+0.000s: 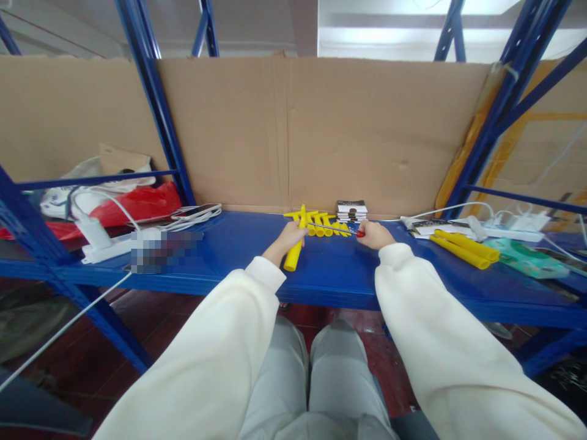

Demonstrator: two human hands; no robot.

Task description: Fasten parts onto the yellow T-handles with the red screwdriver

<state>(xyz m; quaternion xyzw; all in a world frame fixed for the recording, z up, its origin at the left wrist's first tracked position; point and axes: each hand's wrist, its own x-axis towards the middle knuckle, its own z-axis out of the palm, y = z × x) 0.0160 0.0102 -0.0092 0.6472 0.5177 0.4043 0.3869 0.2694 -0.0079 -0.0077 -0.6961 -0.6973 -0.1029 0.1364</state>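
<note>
My left hand (293, 237) is closed around a yellow plastic tube (292, 261), which it holds tilted above the blue shelf, wider end toward me. In my right hand (373, 235) is the red handle of a screwdriver (361, 233). Its thin metal shaft runs left, and the tip meets or passes close to the tube at my left hand; the exact contact is too small to make out. Just behind the shaft lie several yellow plastic pieces (324, 231) in a row. A small stack of black-and-white cards or boxes (351, 211) stands behind them.
The blue shelf (339, 278) has a cardboard backing (367, 134) and blue uprights. On the right lie more yellow tubes (463, 250), a green packet (525, 258) and a white power strip (513, 229). To the left are another white power strip (105, 247), cables and a red bag (142, 205).
</note>
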